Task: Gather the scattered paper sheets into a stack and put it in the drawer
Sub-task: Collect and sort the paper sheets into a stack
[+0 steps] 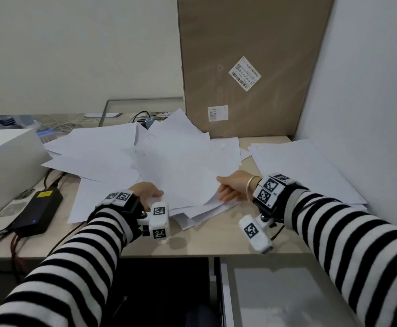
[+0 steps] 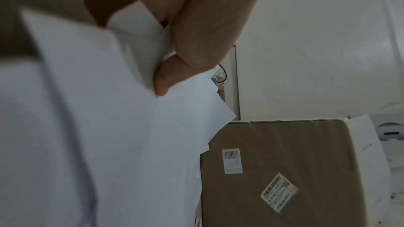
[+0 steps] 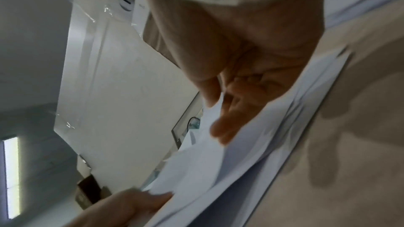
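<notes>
White paper sheets (image 1: 181, 182) lie overlapping across the desk (image 1: 216, 241). My left hand (image 1: 155, 194) grips the near left edge of the middle bundle; in the left wrist view its thumb and a finger (image 2: 174, 70) pinch the paper sheets (image 2: 87, 127). My right hand (image 1: 221, 188) holds the bundle's right edge, thumb on top and fingers underneath, as the right wrist view shows on the paper sheets (image 3: 210, 170). More sheets (image 1: 93, 147) fan out at the left. A separate pile (image 1: 298, 166) lies at the right by the wall. A grey drawer (image 1: 287, 298) shows below the desk edge.
A tall cardboard box (image 1: 251, 67) stands at the back against the wall. A white box (image 1: 4, 161) sits at the left, with a black power adapter (image 1: 39, 208), a handset (image 1: 6, 213) and cables beside it. A picture frame (image 1: 143, 102) leans behind the papers.
</notes>
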A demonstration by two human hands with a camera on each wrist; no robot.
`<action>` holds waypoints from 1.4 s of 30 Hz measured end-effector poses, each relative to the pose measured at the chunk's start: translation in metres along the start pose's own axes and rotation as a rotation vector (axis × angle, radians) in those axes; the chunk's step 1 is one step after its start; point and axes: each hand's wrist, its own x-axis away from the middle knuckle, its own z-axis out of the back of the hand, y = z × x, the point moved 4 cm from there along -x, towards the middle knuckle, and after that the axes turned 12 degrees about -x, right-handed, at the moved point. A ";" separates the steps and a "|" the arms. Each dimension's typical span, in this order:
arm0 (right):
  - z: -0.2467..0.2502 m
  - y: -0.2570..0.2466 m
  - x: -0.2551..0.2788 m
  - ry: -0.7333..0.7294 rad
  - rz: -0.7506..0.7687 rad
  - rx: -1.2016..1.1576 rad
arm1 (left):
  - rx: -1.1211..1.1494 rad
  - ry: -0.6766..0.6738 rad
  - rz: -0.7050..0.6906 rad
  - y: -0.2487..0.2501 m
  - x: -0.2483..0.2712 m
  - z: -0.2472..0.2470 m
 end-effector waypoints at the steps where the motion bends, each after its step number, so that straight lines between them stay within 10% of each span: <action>1: 0.014 -0.004 -0.003 0.107 0.046 -0.005 | 0.027 0.047 -0.024 0.001 0.006 0.004; 5: 0.057 -0.009 -0.017 0.384 0.132 0.017 | 0.153 0.106 -0.105 -0.008 0.000 0.025; 11: 0.058 -0.007 -0.022 0.243 0.103 0.031 | 0.306 0.025 -0.223 -0.003 0.033 0.022; 29: 0.093 -0.051 0.002 0.499 0.545 0.113 | 0.328 -0.010 -0.063 -0.006 0.036 0.008; 37: 0.129 -0.038 0.011 0.877 0.534 -0.434 | 0.209 -0.001 0.011 -0.004 0.046 -0.002; 42: 0.130 -0.034 0.014 0.701 0.552 -0.767 | 0.117 0.004 0.014 -0.010 0.036 -0.002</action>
